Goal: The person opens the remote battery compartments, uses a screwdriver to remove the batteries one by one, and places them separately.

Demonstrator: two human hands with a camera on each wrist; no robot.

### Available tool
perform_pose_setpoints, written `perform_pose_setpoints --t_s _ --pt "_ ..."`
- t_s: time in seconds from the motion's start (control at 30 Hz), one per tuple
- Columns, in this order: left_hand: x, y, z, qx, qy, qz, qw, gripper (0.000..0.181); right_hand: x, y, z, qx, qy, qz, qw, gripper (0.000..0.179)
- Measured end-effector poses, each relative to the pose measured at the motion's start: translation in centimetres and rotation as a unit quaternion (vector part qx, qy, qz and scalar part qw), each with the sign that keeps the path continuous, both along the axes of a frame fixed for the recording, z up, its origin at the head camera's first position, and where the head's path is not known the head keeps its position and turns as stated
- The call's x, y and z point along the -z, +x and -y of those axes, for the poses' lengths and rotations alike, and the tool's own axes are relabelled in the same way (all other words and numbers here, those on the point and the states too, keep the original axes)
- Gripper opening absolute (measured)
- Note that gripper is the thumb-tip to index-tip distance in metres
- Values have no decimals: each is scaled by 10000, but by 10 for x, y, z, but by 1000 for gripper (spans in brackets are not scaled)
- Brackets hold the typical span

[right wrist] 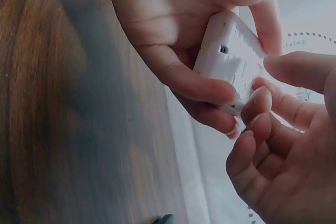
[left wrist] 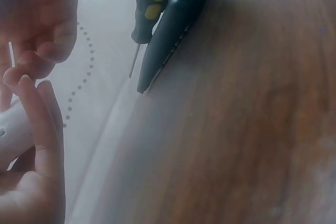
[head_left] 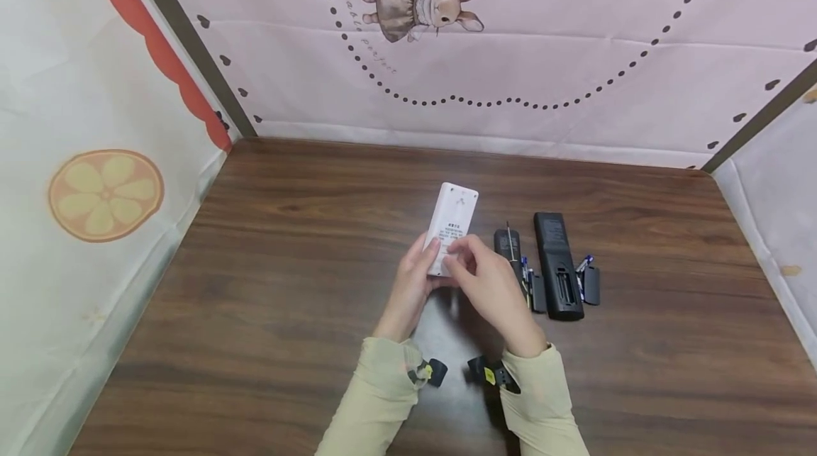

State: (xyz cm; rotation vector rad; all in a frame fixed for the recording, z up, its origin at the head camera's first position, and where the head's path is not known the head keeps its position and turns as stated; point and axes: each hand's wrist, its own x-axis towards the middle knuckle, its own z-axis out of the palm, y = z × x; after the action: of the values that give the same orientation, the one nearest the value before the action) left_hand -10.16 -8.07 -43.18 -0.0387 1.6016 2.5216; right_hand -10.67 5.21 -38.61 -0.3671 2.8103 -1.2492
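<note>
White device [head_left: 457, 209] of smooth plastic

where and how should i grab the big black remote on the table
Probably across the far half of the black remote, from above with the right hand, pinching its long edges. It lies flat and narrow; its near half has the open battery slot and a dark piece close on the left.

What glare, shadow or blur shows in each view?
Head view: fairly crisp, a pale sheen on the tabletop, a dark shadow beside the right hand; left wrist view: hazy, tabletop blurred; right wrist view: dim, a broad shadow across the tabletop, print on the white device unreadable.
</note>
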Motion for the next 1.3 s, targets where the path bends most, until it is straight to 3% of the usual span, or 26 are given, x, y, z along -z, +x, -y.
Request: perform_pose_setpoints --t_s 0.23,0.47,0.7,0.87,1.0,1.13,1.3 --pt "0 2 -3 9 -27 101 9999 48 3 1 -4 -86 8 73 9999 17" --pt "2 2 -4 -100 278 70 9995 48 3 0 -8 -199 152 -202 9995 19" --pt "4 -1 -4 -264 305 -1 9992 47 3 -5 -12 -295 -165 -211 9992 15" --pt "19 -8 4 -702 -76 105 9975 46 6 -10 -21 -171 -164 -505 9984 17" --pt "30 -15 15 -1065 -327 104 9937 48 14 -16 -33 102 202 -713 9972 17" --pt "37 -18 24 -1224 -386 92 9917 48 23 -21 -42 406 540 -656 9956 15" --pt "18 -12 24 -1142 -427 299 9921 40 28 -22 -45 698 803 -590 9926 14"
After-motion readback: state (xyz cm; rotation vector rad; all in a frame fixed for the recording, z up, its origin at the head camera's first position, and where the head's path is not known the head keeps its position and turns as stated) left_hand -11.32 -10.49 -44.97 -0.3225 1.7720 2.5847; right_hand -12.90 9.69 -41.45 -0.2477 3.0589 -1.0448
